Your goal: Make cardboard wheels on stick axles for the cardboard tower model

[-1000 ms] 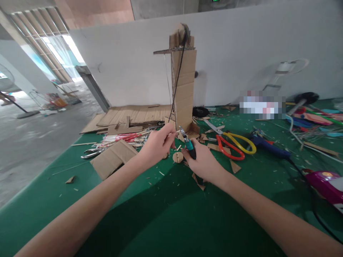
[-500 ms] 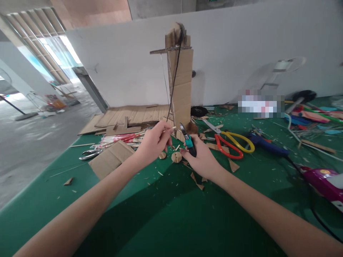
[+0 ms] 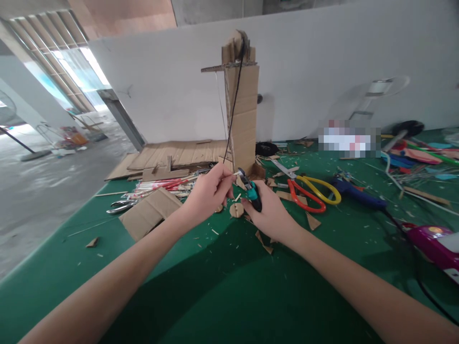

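Between the fingertips of my left hand [image 3: 210, 189] a short, thin wooden stick [image 3: 235, 174] is pinched, with its end pointing right. My right hand [image 3: 269, 210] is wrapped around the black and teal handles of a pair of cutting pliers [image 3: 253, 193]. The jaws of the pliers are at the tip of the stick; whether they bite into it is too small to tell. Just below lies a round cardboard disc [image 3: 236, 210], and a second one is partly hidden by my left hand. Behind both hands stands a cardboard tower [image 3: 245, 114] with a dark cord hanging down it.
Scissors with red and yellow handles [image 3: 306, 193], a blue glue gun [image 3: 360, 195] and a magenta device [image 3: 433, 246] lie to the right. On the left are a cardboard piece [image 3: 148, 215], metal-handled scissors [image 3: 122, 206] and wrapped sticks [image 3: 158, 185]. Scraps litter the green tabletop [image 3: 222, 296].
The jaws of the pliers and the stick's end have come together, where a gap showed between them before. My left hand has shifted slightly; the surrounding things stay put.
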